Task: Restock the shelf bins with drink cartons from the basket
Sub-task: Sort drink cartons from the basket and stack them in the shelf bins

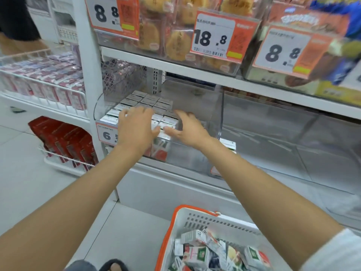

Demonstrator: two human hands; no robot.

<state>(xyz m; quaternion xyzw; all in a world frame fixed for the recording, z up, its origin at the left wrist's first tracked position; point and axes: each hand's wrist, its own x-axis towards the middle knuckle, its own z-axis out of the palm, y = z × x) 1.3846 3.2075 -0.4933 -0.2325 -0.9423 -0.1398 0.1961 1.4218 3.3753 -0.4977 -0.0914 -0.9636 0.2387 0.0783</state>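
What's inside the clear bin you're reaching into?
Rows of drink cartons fill the left part of the clear bin. Both hands cover the front cartons; the right part looks bare.

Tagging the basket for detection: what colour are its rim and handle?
Orange rim and handle on a white slotted basket, seen in the head view, bottom centre.

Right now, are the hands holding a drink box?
No. Both the left hand and right hand lie open on the cartons in the clear bin.
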